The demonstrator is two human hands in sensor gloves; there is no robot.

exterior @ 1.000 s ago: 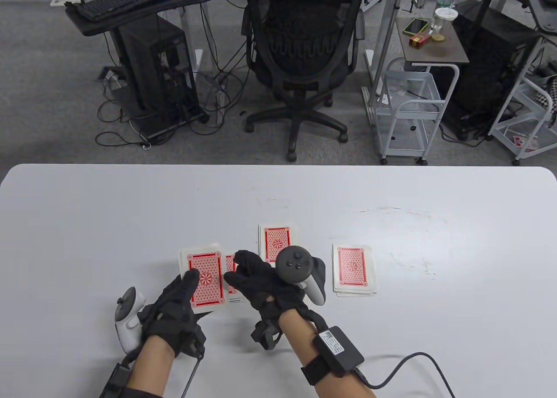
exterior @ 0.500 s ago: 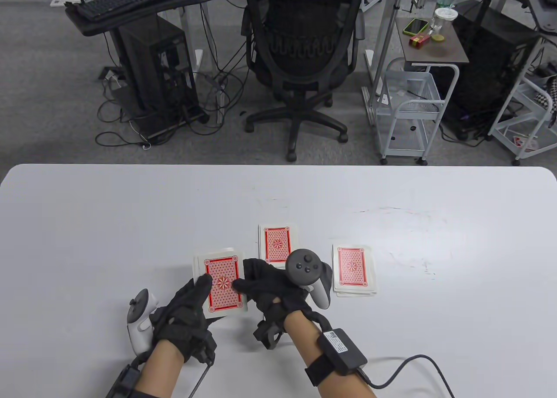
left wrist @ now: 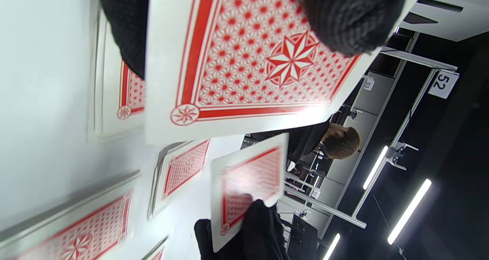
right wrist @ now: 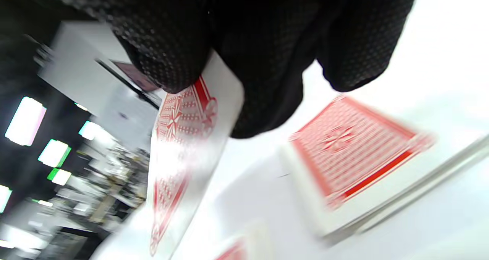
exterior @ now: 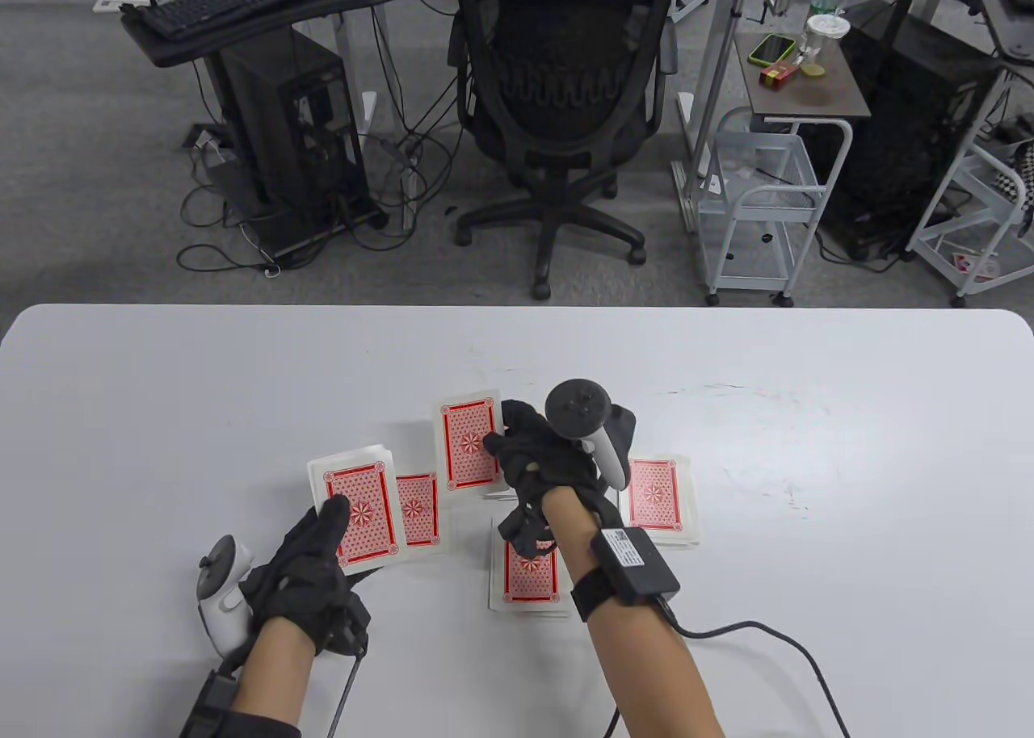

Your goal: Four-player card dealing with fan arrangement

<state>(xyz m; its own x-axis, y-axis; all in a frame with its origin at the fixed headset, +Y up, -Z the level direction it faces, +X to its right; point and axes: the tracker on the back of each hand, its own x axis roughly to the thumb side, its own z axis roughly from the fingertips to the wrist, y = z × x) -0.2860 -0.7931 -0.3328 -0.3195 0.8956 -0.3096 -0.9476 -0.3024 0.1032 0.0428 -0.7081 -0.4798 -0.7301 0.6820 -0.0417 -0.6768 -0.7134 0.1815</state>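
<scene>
My left hand (exterior: 327, 538) grips the red-backed deck (exterior: 355, 516) face down just above the table, thumb on top; the left wrist view shows the deck (left wrist: 248, 57) close up. My right hand (exterior: 507, 441) pinches a single card (exterior: 467, 445) by its right edge, held over the far pile (exterior: 494, 493), which is mostly hidden. The card also shows in the left wrist view (left wrist: 248, 180) and the right wrist view (right wrist: 183, 145). Three other face-down piles lie on the white table (exterior: 161, 415): left (exterior: 418, 510), near (exterior: 529, 576) and right (exterior: 658, 500).
The right wrist cable (exterior: 751, 633) trails over the table at the front right. An office chair (exterior: 561, 100) and a white trolley (exterior: 755, 197) stand beyond the table's far edge.
My right hand has taken a card off the deck and carried it away from me to over the far pile. My left hand has moved left with the deck, uncovering the left and near piles.
</scene>
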